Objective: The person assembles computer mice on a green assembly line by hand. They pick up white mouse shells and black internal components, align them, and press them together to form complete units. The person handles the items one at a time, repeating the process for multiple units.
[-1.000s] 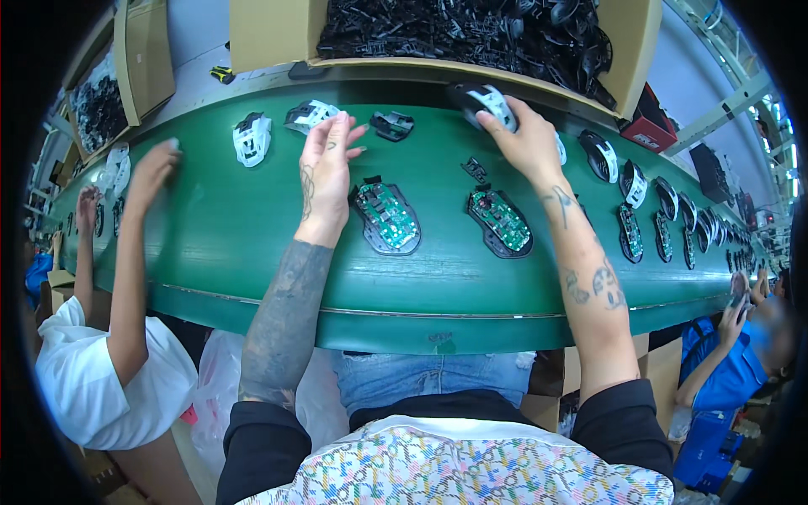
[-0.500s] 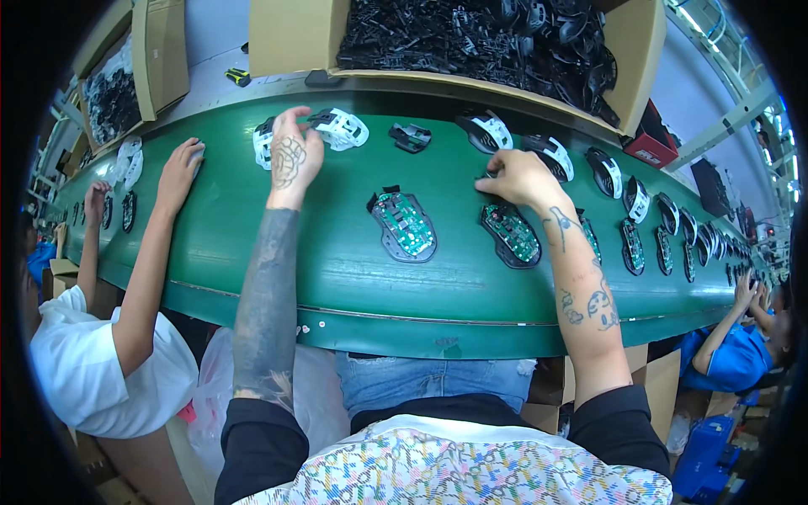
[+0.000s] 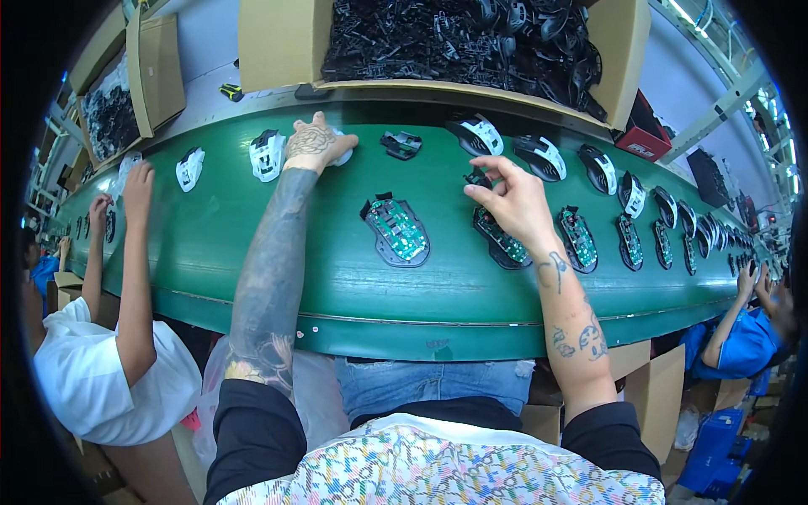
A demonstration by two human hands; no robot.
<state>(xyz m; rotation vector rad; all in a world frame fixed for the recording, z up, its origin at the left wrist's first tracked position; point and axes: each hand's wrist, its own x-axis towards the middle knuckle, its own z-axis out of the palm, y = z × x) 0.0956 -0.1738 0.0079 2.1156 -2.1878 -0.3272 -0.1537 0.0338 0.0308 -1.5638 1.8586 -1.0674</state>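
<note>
My left hand [image 3: 311, 145] reaches over a white mouse shell [image 3: 342, 156] on the green belt, thumb and fingers around it. Most of that shell is hidden beneath the hand. Another white mouse shell [image 3: 267, 156] lies just to its left. Between thumb and fingertips, my right hand [image 3: 512, 200] pinches a small black plastic part [image 3: 478, 178] above the belt. Below this hand lies a black mouse base with a green circuit board [image 3: 502, 240], partly covered by it. A second mouse base [image 3: 397, 231] rests between my forearms, its board facing up.
A black plastic piece [image 3: 401, 145] lies mid-belt. Black-and-white mouse shells [image 3: 547, 157] and mouse bases [image 3: 578, 239] run in rows to the right. Behind the belt stands a cardboard box [image 3: 282, 50] of black parts. Co-workers' arms [image 3: 135, 252] reach in at left.
My left hand has moved right, onto the white shell. The right hand has lifted the small black part off the mouse base and shifted slightly left. The co-worker's near hand at left has drawn away leftward.
</note>
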